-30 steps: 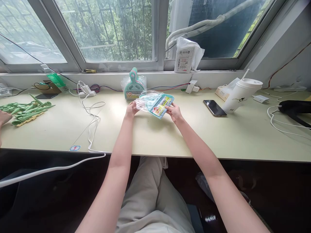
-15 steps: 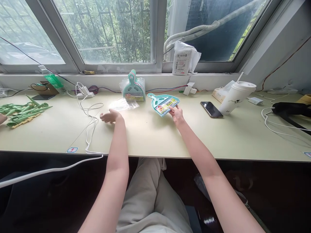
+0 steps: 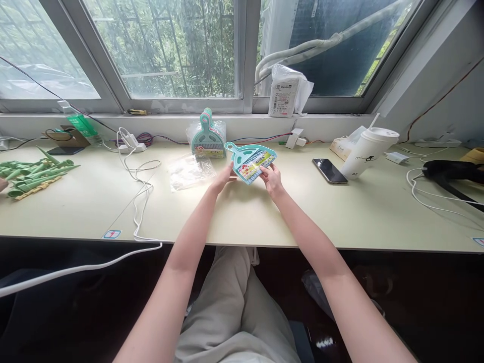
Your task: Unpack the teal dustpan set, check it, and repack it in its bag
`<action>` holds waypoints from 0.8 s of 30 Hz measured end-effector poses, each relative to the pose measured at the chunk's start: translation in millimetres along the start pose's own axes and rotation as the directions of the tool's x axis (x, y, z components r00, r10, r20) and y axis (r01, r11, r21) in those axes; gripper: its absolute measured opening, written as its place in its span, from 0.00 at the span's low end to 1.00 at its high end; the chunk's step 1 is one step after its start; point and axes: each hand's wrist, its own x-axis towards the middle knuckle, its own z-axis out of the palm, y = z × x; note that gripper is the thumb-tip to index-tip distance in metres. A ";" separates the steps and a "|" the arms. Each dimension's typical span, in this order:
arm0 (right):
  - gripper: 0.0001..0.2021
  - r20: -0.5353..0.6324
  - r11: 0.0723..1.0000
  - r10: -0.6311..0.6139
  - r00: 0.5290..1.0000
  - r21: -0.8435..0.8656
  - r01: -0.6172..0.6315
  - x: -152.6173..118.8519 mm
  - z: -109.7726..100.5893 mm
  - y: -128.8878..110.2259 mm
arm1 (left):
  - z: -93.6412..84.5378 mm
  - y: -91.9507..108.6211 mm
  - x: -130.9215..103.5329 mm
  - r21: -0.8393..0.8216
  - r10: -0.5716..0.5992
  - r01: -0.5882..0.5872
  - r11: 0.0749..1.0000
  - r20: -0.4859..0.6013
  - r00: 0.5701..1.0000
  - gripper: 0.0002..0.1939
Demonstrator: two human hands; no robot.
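A teal dustpan-and-brush set (image 3: 252,160) with a colourful label is held just above the desk. My right hand (image 3: 271,178) grips its lower right edge. At its left side is my left hand (image 3: 224,177), fingers around the edge near the handle end. Clear plastic bags (image 3: 189,172) lie flat to the left of my left hand. Behind them, against the wall, several similar teal dustpan sets (image 3: 207,138) stand upright in a stack, partly wrapped in clear plastic.
White cables (image 3: 140,201) run over the desk at left. Green plastic pieces (image 3: 38,174) lie at far left, beside another person's hand (image 3: 3,184). On the right are a phone (image 3: 329,170), a white cup (image 3: 368,151) and a black strap (image 3: 454,174).
My left hand has moved right from beside the plastic bags to the dustpan set and taken hold of it. The set has shifted slightly left. The bags now lie more spread out.
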 end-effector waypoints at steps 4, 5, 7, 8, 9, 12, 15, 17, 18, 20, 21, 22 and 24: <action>0.11 0.026 0.993 0.100 0.995 -0.065 -0.098 1.2 1.3 0.6 | 6.5 -10.9 0.0 -0.066 -0.041 0.042 0.997 0.023 0.999 0.14; 0.10 0.017 0.985 0.145 0.989 -0.095 -0.143 2.0 1.4 1.3 | 5.8 -10.5 0.2 -0.081 -0.049 0.048 0.996 -0.011 0.999 0.14; 0.08 0.009 0.960 0.231 0.973 -0.163 -0.227 3.6 1.1 3.2 | 3.4 -8.7 1.4 -0.096 -0.056 0.048 0.994 -0.093 0.994 0.12; 0.07 0.013 0.946 0.264 0.964 -0.196 -0.256 4.2 0.8 4.1 | 2.0 -7.8 2.3 -0.099 -0.055 0.042 0.994 -0.134 0.989 0.11; 0.06 0.026 0.934 0.290 0.957 -0.228 -0.277 4.7 0.3 5.0 | 0.7 -7.0 3.2 -0.100 -0.051 0.035 0.994 -0.169 0.984 0.11; 0.07 0.073 0.902 0.335 0.939 -0.312 -0.297 5.6 -1.8 5.3 | -2.4 -5.8 4.9 -0.099 -0.049 0.026 0.995 -0.235 0.971 0.11; 0.08 0.100 0.871 0.358 0.928 -0.393 -0.293 6.2 -4.6 2.2 | -4.9 -5.8 5.2 -0.113 -0.047 0.016 0.993 -0.271 0.961 0.11; 0.07 0.094 0.853 0.361 0.928 -0.436 -0.288 6.7 -6.9 -0.7 | -6.8 -6.2 5.5 -0.136 -0.044 0.006 0.991 -0.277 0.960 0.10; 0.07 0.076 0.847 0.353 0.933 -0.451 -0.283 7.1 -8.3 -2.2 | -7.7 -6.5 5.7 -0.148 -0.043 0.002 0.989 -0.275 0.960 0.10; 0.06 0.006 0.843 0.314 0.949 -0.461 -0.276 8.8 -11.8 -5.1 | -9.4 -6.9 5.9 -0.158 -0.044 0.000 0.987 -0.278 0.960 0.10; 0.05 -0.034 0.853 0.283 0.958 -0.448 -0.268 10.4 -14.2 -6.6 | -9.9 -7.0 5.8 -0.152 -0.046 0.002 0.988 -0.282 0.958 0.10; 0.06 -0.074 0.871 0.247 0.966 -0.421 -0.255 12.5 -17.1 -8.1 | -10.2 -7.0 5.5 -0.139 -0.047 0.007 0.990 -0.284 0.958 0.10; 0.07 -0.158 0.921 0.177 0.971 -0.320 -0.220 18.1 -24.2 -11.7 | -10.0 -6.7 4.5 -0.101 -0.046 0.018 0.995 -0.278 0.960 0.11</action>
